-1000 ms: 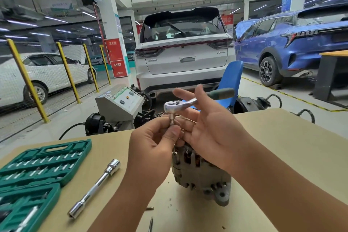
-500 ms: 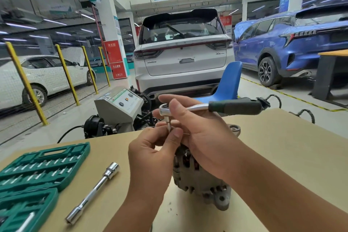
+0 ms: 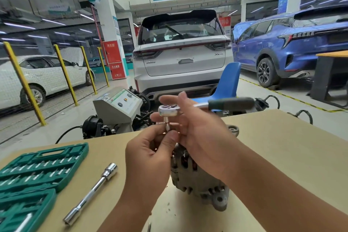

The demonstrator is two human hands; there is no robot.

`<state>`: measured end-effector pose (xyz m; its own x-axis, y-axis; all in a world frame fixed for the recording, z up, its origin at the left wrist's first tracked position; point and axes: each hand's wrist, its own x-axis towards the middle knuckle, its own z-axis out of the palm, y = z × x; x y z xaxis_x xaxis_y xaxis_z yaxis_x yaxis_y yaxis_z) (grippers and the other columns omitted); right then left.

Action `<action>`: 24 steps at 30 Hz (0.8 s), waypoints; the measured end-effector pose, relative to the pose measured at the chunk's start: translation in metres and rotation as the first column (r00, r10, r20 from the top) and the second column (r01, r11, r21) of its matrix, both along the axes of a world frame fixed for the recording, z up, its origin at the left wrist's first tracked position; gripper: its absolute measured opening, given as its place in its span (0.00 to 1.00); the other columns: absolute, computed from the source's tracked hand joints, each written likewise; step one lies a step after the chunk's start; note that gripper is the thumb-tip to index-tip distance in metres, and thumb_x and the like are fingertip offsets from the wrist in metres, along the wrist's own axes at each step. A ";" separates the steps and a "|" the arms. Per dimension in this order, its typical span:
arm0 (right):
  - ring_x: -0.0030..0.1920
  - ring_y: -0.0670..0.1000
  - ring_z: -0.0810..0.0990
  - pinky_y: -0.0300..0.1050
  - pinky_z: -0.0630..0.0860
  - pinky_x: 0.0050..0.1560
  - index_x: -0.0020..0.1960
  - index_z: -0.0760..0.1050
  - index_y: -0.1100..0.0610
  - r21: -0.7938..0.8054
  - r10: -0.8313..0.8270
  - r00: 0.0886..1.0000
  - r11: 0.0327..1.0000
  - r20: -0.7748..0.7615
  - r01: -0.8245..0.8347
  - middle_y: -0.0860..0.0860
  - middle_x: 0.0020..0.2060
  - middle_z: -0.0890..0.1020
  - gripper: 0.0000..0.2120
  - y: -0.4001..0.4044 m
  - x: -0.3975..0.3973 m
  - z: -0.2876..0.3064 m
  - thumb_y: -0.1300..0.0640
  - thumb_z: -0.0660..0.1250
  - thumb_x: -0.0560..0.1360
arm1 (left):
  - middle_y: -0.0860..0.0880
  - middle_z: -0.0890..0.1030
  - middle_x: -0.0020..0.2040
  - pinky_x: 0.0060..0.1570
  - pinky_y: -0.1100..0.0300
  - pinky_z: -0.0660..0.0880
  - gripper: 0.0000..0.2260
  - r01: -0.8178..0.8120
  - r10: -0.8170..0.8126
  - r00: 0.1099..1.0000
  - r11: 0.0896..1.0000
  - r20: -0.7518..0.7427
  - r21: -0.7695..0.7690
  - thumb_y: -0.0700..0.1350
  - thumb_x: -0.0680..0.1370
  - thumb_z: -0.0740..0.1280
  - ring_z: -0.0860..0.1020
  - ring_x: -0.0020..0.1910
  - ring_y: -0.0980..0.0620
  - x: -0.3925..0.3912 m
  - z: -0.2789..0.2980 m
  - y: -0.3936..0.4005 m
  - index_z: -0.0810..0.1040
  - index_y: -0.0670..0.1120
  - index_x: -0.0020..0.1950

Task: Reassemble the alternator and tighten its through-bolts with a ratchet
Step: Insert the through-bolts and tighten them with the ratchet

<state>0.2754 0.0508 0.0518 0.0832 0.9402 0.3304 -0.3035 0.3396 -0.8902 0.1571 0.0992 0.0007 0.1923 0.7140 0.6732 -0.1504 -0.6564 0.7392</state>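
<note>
The grey alternator [image 3: 195, 181] stands on the tan table [image 3: 282, 147], partly hidden behind both hands. My right hand [image 3: 203, 137] holds a ratchet [image 3: 166, 110] above it, the chrome head to the left and the dark green handle [image 3: 231, 103] sticking out to the right. A short socket piece [image 3: 167, 127] hangs under the ratchet head. My left hand [image 3: 148, 160] pinches that piece between thumb and fingertips. Where the socket meets the alternator is hidden by my fingers.
An open green socket case [image 3: 41, 164] lies at the table's left, a chrome extension bar [image 3: 92, 192] beside it. A small bolt [image 3: 149, 227] lies at the front edge. Beyond the table stand a grey test machine [image 3: 118, 107], a blue chair [image 3: 227, 81] and parked cars.
The ratchet handle has swung to the right and lies nearly level now. My left hand keeps its pinch on the socket piece under the head.
</note>
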 end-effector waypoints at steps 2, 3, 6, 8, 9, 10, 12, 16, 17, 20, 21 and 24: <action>0.48 0.56 0.85 0.58 0.78 0.61 0.61 0.82 0.55 -0.048 -0.018 0.994 0.999 -0.110 0.013 0.60 0.51 0.86 0.23 0.000 0.001 0.003 0.43 0.67 0.73 | 0.55 0.86 0.39 0.37 0.67 0.76 0.10 0.005 -0.005 1.000 1.000 -0.001 0.007 0.44 0.76 0.72 0.81 0.34 0.59 0.001 0.000 0.000 0.87 0.58 0.50; 0.48 0.55 0.85 0.55 0.79 0.58 0.61 0.82 0.55 -0.029 -0.015 0.996 1.000 -0.090 0.013 0.59 0.51 0.87 0.20 -0.001 0.001 0.003 0.45 0.69 0.74 | 0.56 0.84 0.36 0.32 0.69 0.73 0.09 0.012 -0.012 1.000 1.000 0.014 -0.008 0.44 0.77 0.72 0.76 0.29 0.61 0.001 0.000 0.000 0.87 0.57 0.50; 0.58 0.52 0.84 0.47 0.79 0.58 0.62 0.82 0.49 0.085 0.009 0.989 0.996 0.150 -0.022 0.55 0.57 0.85 0.15 -0.005 -0.002 -0.003 0.50 0.72 0.76 | 0.57 0.76 0.28 0.28 0.67 0.66 0.05 0.015 -0.014 0.999 0.999 0.032 -0.033 0.48 0.78 0.69 0.68 0.26 0.60 0.000 -0.005 0.001 0.85 0.54 0.46; 0.59 0.52 0.83 0.46 0.80 0.58 0.61 0.82 0.50 0.131 0.022 0.976 0.990 0.217 -0.052 0.55 0.58 0.84 0.15 -0.005 -0.003 -0.005 0.50 0.74 0.75 | 0.56 0.76 0.28 0.29 0.66 0.66 0.07 0.035 -0.035 0.999 0.999 0.000 -0.020 0.49 0.80 0.67 0.68 0.27 0.59 0.000 -0.004 0.001 0.84 0.56 0.46; 0.57 0.52 0.84 0.46 0.80 0.56 0.61 0.82 0.50 0.129 0.015 0.985 0.991 0.170 -0.038 0.55 0.57 0.85 0.16 -0.004 -0.003 -0.004 0.49 0.73 0.74 | 0.56 0.78 0.30 0.31 0.64 0.67 0.08 0.054 -0.054 0.998 0.998 -0.020 -0.026 0.48 0.80 0.65 0.70 0.28 0.58 0.001 -0.004 0.001 0.84 0.56 0.47; 0.53 0.52 0.84 0.45 0.81 0.52 0.60 0.81 0.51 0.089 0.016 0.996 0.996 0.085 -0.024 0.56 0.56 0.85 0.16 -0.003 -0.002 -0.003 0.47 0.71 0.74 | 0.55 0.81 0.33 0.34 0.63 0.69 0.09 0.064 -0.065 0.997 0.997 -0.039 -0.033 0.48 0.80 0.64 0.73 0.31 0.57 0.002 -0.003 0.001 0.85 0.56 0.48; 0.49 0.53 0.83 0.46 0.78 0.46 0.60 0.82 0.52 -0.019 0.019 0.997 1.000 -0.069 -0.020 0.59 0.54 0.86 0.19 -0.003 0.000 0.001 0.45 0.68 0.73 | 0.54 0.82 0.36 0.36 0.64 0.70 0.10 0.046 -0.047 0.997 0.999 -0.068 -0.020 0.46 0.79 0.63 0.75 0.34 0.58 0.003 -0.002 0.002 0.85 0.55 0.49; 0.51 0.51 0.84 0.40 0.78 0.45 0.60 0.83 0.51 0.054 -0.001 1.000 0.999 0.028 -0.001 0.58 0.52 0.86 0.14 -0.004 -0.001 -0.002 0.48 0.71 0.77 | 0.52 0.81 0.35 0.33 0.65 0.70 0.10 0.004 -0.004 0.997 1.000 -0.075 -0.011 0.46 0.80 0.62 0.74 0.32 0.57 0.002 -0.003 0.000 0.83 0.53 0.47; 0.53 0.51 0.85 0.40 0.80 0.47 0.59 0.83 0.51 0.085 -0.035 0.996 0.996 0.077 0.028 0.56 0.52 0.86 0.12 -0.003 -0.003 -0.004 0.49 0.70 0.78 | 0.52 0.81 0.35 0.33 0.64 0.70 0.10 0.014 -0.016 0.996 1.000 -0.082 -0.018 0.48 0.80 0.62 0.74 0.31 0.57 0.001 -0.002 -0.001 0.83 0.53 0.48; 0.54 0.57 0.86 0.51 0.83 0.54 0.58 0.83 0.49 0.084 -0.138 0.988 0.988 0.071 0.132 0.57 0.50 0.86 0.09 0.002 -0.005 -0.007 0.52 0.70 0.79 | 0.51 0.85 0.41 0.39 0.47 0.79 0.08 0.001 0.004 0.989 1.000 -0.149 0.030 0.53 0.80 0.66 0.81 0.39 0.49 0.000 0.000 0.000 0.85 0.55 0.51; 0.52 0.58 0.86 0.51 0.83 0.54 0.58 0.83 0.50 0.050 -0.133 0.991 0.990 0.006 0.133 0.58 0.49 0.86 0.09 0.003 -0.005 -0.006 0.52 0.70 0.79 | 0.52 0.85 0.43 0.44 0.44 0.80 0.08 -0.037 0.046 0.986 0.998 -0.162 0.056 0.53 0.79 0.68 0.82 0.43 0.48 0.000 0.000 0.001 0.86 0.57 0.52; 0.49 0.54 0.86 0.45 0.82 0.49 0.60 0.82 0.49 0.018 -0.097 0.994 0.995 -0.046 0.098 0.56 0.50 0.87 0.15 0.002 -0.004 -0.005 0.47 0.70 0.76 | 0.52 0.83 0.44 0.47 0.44 0.80 0.09 -0.094 0.100 0.987 0.994 -0.124 0.055 0.50 0.77 0.69 0.82 0.44 0.48 0.001 -0.001 0.003 0.86 0.62 0.50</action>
